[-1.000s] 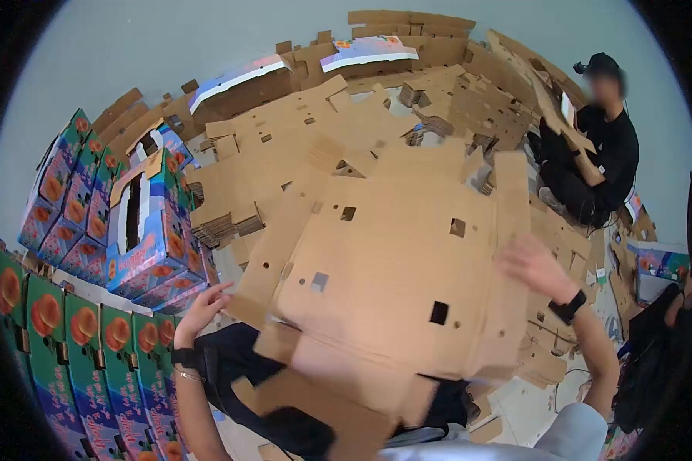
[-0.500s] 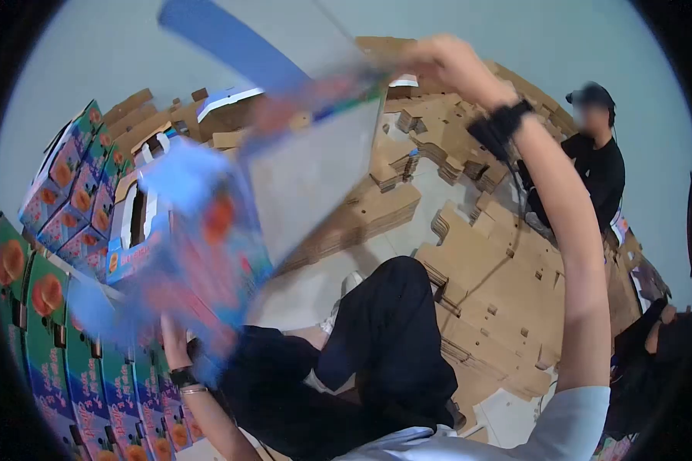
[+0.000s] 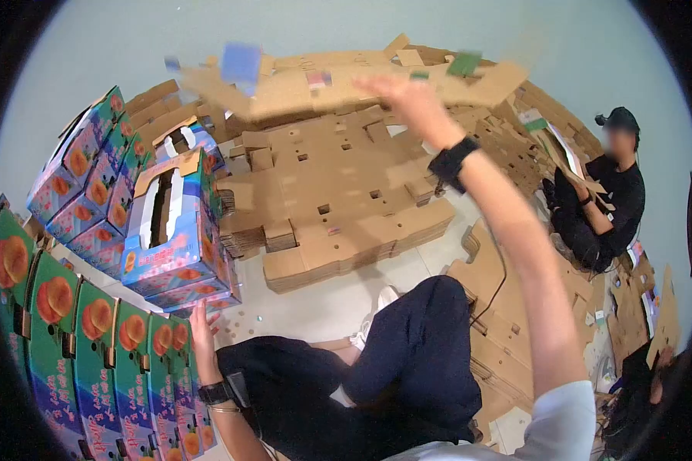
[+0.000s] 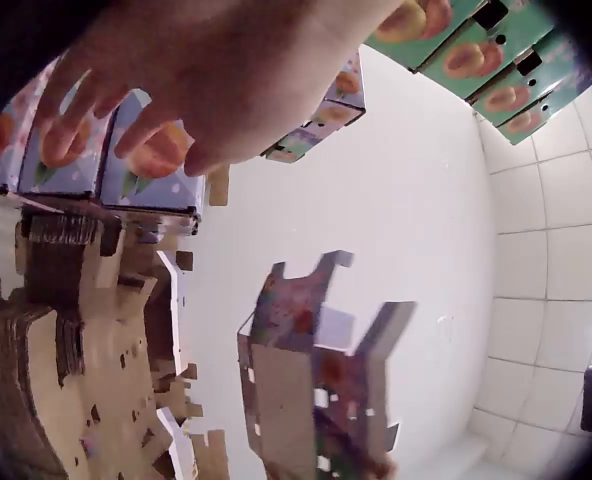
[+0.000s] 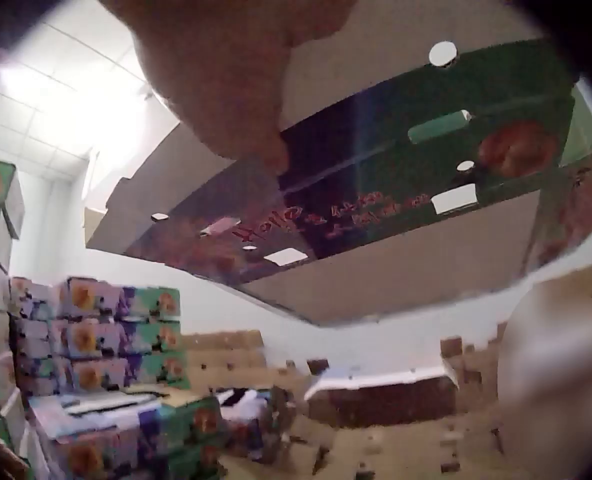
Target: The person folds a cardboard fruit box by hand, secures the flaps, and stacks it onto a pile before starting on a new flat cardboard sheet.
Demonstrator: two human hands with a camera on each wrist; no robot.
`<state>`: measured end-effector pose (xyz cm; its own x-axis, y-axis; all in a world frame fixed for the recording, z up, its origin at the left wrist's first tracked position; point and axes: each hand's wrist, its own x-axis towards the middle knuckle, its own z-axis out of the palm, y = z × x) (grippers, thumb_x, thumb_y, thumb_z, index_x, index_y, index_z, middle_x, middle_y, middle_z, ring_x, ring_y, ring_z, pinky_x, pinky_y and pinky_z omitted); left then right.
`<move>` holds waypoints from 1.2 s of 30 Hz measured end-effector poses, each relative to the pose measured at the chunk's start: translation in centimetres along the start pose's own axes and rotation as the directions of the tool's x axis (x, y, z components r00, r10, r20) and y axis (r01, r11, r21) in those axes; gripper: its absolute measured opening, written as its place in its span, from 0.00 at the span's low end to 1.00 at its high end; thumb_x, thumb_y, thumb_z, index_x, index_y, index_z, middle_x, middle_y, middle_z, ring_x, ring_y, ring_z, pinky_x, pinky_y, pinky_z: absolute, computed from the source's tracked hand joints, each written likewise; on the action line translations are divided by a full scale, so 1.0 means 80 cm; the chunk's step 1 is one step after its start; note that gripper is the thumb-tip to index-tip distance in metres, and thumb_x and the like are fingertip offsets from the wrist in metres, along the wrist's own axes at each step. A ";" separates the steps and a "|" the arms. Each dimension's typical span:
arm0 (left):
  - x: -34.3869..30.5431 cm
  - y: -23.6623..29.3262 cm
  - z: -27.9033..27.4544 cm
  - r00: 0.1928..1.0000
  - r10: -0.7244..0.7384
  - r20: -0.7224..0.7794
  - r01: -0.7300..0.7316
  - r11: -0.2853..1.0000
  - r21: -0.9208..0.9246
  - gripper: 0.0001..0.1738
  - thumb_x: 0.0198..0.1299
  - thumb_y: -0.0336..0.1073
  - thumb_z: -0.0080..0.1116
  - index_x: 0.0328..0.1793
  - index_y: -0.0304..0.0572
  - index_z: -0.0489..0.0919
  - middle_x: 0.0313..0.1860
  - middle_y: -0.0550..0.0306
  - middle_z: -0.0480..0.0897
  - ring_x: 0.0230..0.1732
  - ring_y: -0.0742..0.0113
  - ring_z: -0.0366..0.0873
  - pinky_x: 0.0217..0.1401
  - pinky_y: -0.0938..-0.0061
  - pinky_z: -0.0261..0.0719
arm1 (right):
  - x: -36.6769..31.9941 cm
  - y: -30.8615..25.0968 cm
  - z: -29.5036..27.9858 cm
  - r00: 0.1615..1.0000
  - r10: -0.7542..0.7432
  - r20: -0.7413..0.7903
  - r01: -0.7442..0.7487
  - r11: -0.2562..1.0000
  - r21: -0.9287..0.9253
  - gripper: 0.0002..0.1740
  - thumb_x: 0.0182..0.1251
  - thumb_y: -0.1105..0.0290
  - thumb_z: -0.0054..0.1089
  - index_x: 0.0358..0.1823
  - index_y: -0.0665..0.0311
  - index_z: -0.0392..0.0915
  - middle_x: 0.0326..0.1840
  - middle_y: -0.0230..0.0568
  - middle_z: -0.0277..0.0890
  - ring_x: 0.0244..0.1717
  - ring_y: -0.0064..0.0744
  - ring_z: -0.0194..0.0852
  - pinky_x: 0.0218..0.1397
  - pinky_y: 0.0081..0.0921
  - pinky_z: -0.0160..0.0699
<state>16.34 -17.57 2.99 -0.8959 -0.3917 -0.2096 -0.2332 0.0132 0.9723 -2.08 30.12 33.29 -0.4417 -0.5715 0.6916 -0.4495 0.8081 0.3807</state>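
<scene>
My right hand (image 3: pixel 419 111), arm stretched far forward, holds a partly folded cardboard carton (image 3: pixel 307 92) by its near edge. Motion blurs the carton in the head view, where its brown inside faces up and coloured flaps stick out. The right wrist view shows its printed underside (image 5: pixel 346 215) with a peach picture, a digit of the hand (image 5: pixel 246 80) lying against it. My left hand (image 3: pixel 202 334) is held low beside the row of peach boxes (image 3: pixel 134 338), fingers extended and holding nothing. Spread fingers of the left hand (image 4: pixel 206 80) show in the left wrist view, overlapping stacked peach boxes (image 4: pixel 156 165).
Finished peach boxes (image 3: pixel 173 230) are stacked at the left. Ahead lies a broad pile of flat brown cardboard (image 3: pixel 338 177), with more sheets (image 3: pixel 507 330) right of my legs. A person in black (image 3: pixel 600 200) sits at the right, holding cardboard.
The carton stood close before me brown side up, was lifted and swung with its print showing, and is now far forward over the cardboard pile. The left hand stays low at the left.
</scene>
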 end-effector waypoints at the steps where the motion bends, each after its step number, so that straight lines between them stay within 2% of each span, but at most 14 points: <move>1: -0.004 0.003 -0.001 0.999 0.015 0.047 -0.016 1.000 0.012 0.33 0.69 0.62 0.44 0.71 0.49 0.68 0.71 0.61 0.68 0.53 0.63 0.78 0.52 0.66 0.74 | -0.026 -0.019 0.023 0.996 0.036 0.083 -0.047 0.991 0.126 0.30 0.60 0.79 0.48 0.64 0.46 0.73 0.54 0.42 0.79 0.51 0.45 0.80 0.49 0.36 0.82; 4: -0.008 0.013 -0.001 0.999 0.023 0.034 -0.024 0.999 0.023 0.32 0.70 0.61 0.44 0.71 0.50 0.68 0.70 0.63 0.70 0.51 0.65 0.79 0.51 0.68 0.74 | -0.127 -0.063 0.128 0.964 0.093 0.249 -0.158 0.954 0.254 0.32 0.57 0.83 0.46 0.64 0.49 0.74 0.57 0.47 0.78 0.55 0.49 0.77 0.57 0.41 0.78; 7: -0.008 0.009 0.005 0.999 0.022 -0.039 -0.021 0.999 0.037 0.29 0.71 0.60 0.40 0.68 0.51 0.71 0.66 0.60 0.69 0.48 0.68 0.80 0.46 0.75 0.73 | -0.264 -0.103 0.230 0.738 0.162 0.655 -0.466 0.824 0.322 0.38 0.51 0.87 0.47 0.64 0.47 0.74 0.62 0.45 0.75 0.61 0.48 0.73 0.67 0.40 0.71; 9: -0.006 0.014 0.005 0.999 0.013 -0.038 -0.014 0.999 -0.044 0.26 0.72 0.54 0.43 0.69 0.50 0.70 0.66 0.57 0.67 0.48 0.68 0.80 0.45 0.75 0.73 | -0.307 -0.126 0.228 0.701 0.097 0.706 -0.506 0.766 0.397 0.39 0.49 0.87 0.46 0.65 0.47 0.73 0.64 0.44 0.73 0.63 0.48 0.71 0.69 0.39 0.69; 17: -0.009 0.006 0.008 0.964 0.199 0.175 -0.252 0.892 0.374 0.31 0.63 0.28 0.53 0.74 0.43 0.63 0.66 0.53 0.67 0.59 0.63 0.71 0.58 0.70 0.74 | -0.302 -0.134 0.230 0.690 0.077 0.720 -0.526 0.737 0.425 0.39 0.50 0.87 0.46 0.65 0.48 0.73 0.66 0.44 0.71 0.63 0.49 0.70 0.69 0.40 0.68; 19: -0.011 0.003 0.000 0.955 0.178 0.236 -0.239 0.937 0.257 0.34 0.63 0.29 0.51 0.76 0.53 0.61 0.71 0.52 0.64 0.51 0.66 0.80 0.44 0.75 0.76 | -0.319 -0.146 0.246 0.742 0.156 0.651 -0.537 0.721 0.439 0.39 0.50 0.89 0.45 0.64 0.49 0.74 0.70 0.46 0.66 0.67 0.52 0.65 0.70 0.38 0.65; 20: -0.003 -0.008 -0.006 0.956 0.212 0.204 -0.260 0.935 0.242 0.37 0.59 0.22 0.50 0.77 0.52 0.60 0.72 0.49 0.64 0.52 0.63 0.80 0.46 0.76 0.77 | -0.325 -0.153 0.262 0.739 0.133 0.661 -0.520 0.736 0.434 0.39 0.52 0.85 0.50 0.68 0.47 0.69 0.76 0.48 0.56 0.74 0.54 0.55 0.74 0.49 0.58; 21: -0.003 -0.009 -0.008 0.956 0.211 0.205 -0.258 0.935 0.244 0.37 0.59 0.22 0.50 0.77 0.52 0.60 0.72 0.49 0.64 0.52 0.63 0.80 0.46 0.76 0.77 | -0.319 -0.162 0.259 0.738 0.134 0.662 -0.523 0.734 0.434 0.39 0.52 0.85 0.50 0.68 0.47 0.69 0.76 0.48 0.56 0.74 0.54 0.55 0.74 0.49 0.58; 23: -0.004 -0.007 -0.012 0.960 0.227 0.164 -0.257 0.947 0.192 0.39 0.55 0.17 0.51 0.76 0.47 0.61 0.71 0.47 0.64 0.52 0.61 0.80 0.49 0.77 0.78 | -0.301 -0.183 0.239 0.678 -0.041 0.734 -0.471 0.742 0.476 0.43 0.52 0.77 0.57 0.73 0.43 0.62 0.81 0.47 0.44 0.80 0.53 0.41 0.75 0.62 0.46; 24: -0.005 -0.002 -0.009 0.960 0.226 0.166 -0.257 0.946 0.199 0.39 0.55 0.17 0.51 0.76 0.47 0.61 0.71 0.47 0.64 0.52 0.61 0.80 0.49 0.77 0.78 | -0.298 -0.185 0.238 0.593 -0.110 0.797 -0.491 0.735 0.467 0.47 0.53 0.67 0.64 0.77 0.36 0.54 0.83 0.45 0.33 0.82 0.52 0.29 0.74 0.72 0.31; 26: -0.010 0.010 0.004 0.937 0.338 0.091 -0.345 0.936 0.075 0.35 0.52 0.13 0.49 0.70 0.34 0.64 0.68 0.46 0.67 0.61 0.63 0.74 0.59 0.72 0.76 | -0.290 -0.189 0.237 0.548 -0.134 0.826 -0.516 0.723 0.460 0.46 0.56 0.61 0.64 0.77 0.33 0.53 0.84 0.44 0.32 0.83 0.52 0.26 0.74 0.72 0.28; 30: -0.006 0.011 0.005 0.927 0.362 0.096 -0.371 0.924 0.098 0.34 0.54 0.15 0.52 0.71 0.37 0.65 0.67 0.48 0.69 0.50 0.62 0.82 0.49 0.75 0.79 | -0.294 -0.185 0.252 0.489 -0.167 0.856 -0.572 0.680 0.459 0.42 0.62 0.43 0.59 0.76 0.26 0.51 0.84 0.43 0.30 0.83 0.52 0.22 0.73 0.74 0.21; 34: 0.010 0.003 -0.005 0.920 0.389 0.042 -0.391 0.918 0.057 0.28 0.59 0.19 0.53 0.68 0.35 0.67 0.64 0.49 0.71 0.48 0.66 0.82 0.50 0.74 0.79 | -0.299 -0.196 0.248 0.544 -0.118 0.831 -0.526 0.723 0.448 0.40 0.64 0.39 0.55 0.76 0.23 0.49 0.84 0.43 0.29 0.83 0.51 0.23 0.73 0.75 0.23; 36: 0.007 0.017 -0.005 0.932 0.362 0.020 -0.363 0.930 0.057 0.26 0.61 0.21 0.54 0.67 0.36 0.68 0.63 0.49 0.72 0.48 0.67 0.81 0.51 0.75 0.78 | -0.299 -0.206 0.244 0.558 -0.059 0.828 -0.412 0.846 0.338 0.41 0.65 0.45 0.56 0.77 0.26 0.47 0.84 0.46 0.32 0.82 0.56 0.29 0.72 0.76 0.34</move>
<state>15.64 -18.11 4.22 -0.9268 -0.3422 0.1547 0.0863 0.2068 0.9746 0.76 27.73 -1.50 -0.8628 -0.4844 -0.1449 -0.4606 0.8712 -0.1698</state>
